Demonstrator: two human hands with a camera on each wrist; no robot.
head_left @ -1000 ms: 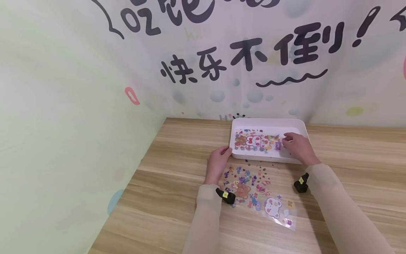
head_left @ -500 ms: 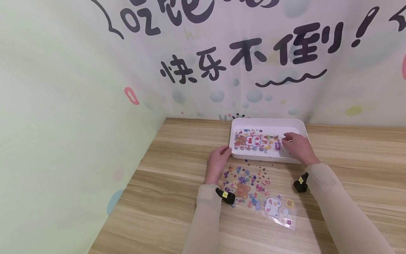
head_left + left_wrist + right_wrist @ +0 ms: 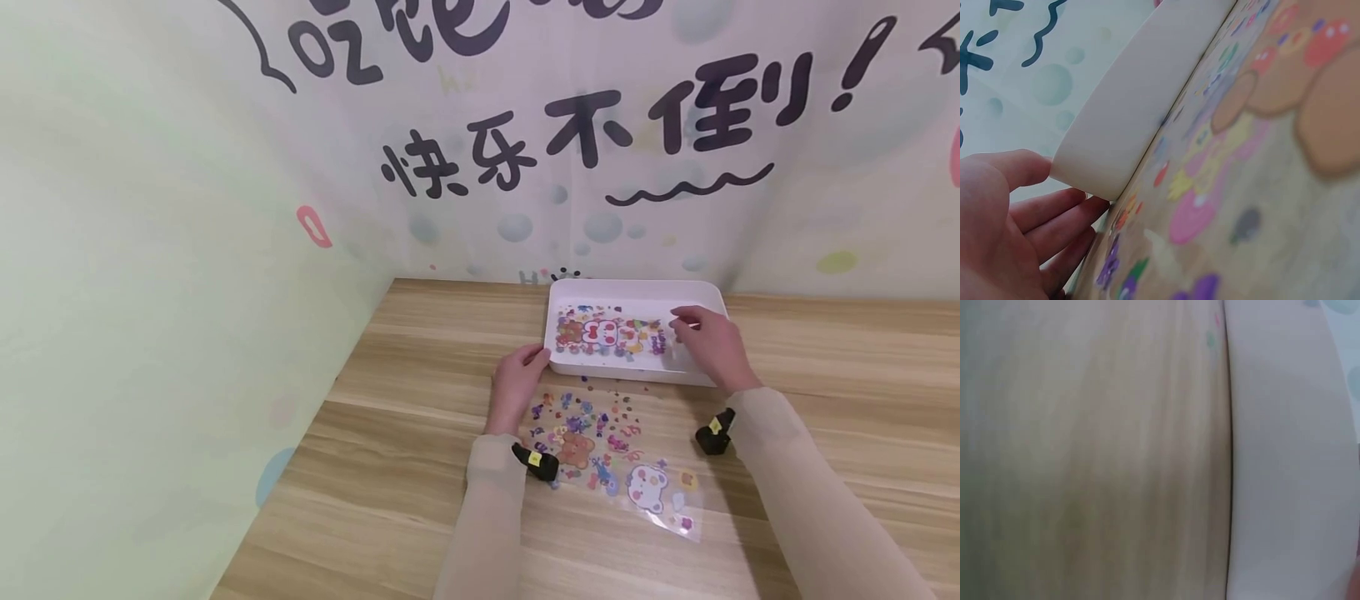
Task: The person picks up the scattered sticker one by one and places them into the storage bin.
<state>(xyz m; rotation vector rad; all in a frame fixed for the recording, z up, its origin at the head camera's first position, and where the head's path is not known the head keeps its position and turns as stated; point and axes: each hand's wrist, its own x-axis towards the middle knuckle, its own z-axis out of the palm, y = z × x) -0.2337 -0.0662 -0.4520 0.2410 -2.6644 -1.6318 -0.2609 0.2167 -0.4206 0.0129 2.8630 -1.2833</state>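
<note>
A white tray (image 3: pixel 637 372) stands at the back of the wooden table. Inside lies a clear sticker sheet (image 3: pixel 602 333) with a white bear, a brown bear and small motifs. My left hand (image 3: pixel 517 375) holds the tray's front left corner; in the left wrist view its thumb meets the rim and its fingers touch the lower side. My right hand (image 3: pixel 711 342) reaches over the tray's right part, fingers bent, fingertips just right of the sheet's purple end. I cannot tell whether it pinches the sheet's clear edge. The right wrist view shows mostly the tray's outer side.
A second clear sticker sheet (image 3: pixel 577 450) with bears lies on the table in front of the tray, between the forearms. A printed cloth (image 3: pixel 517 225) hangs right behind the table. Small black devices sit at both wrists.
My right hand's fingers have shifted slightly, with a gap now showing between thumb and index finger. The purple end of the sheet looks slightly different. My left hand stays at the tray's corner.
</note>
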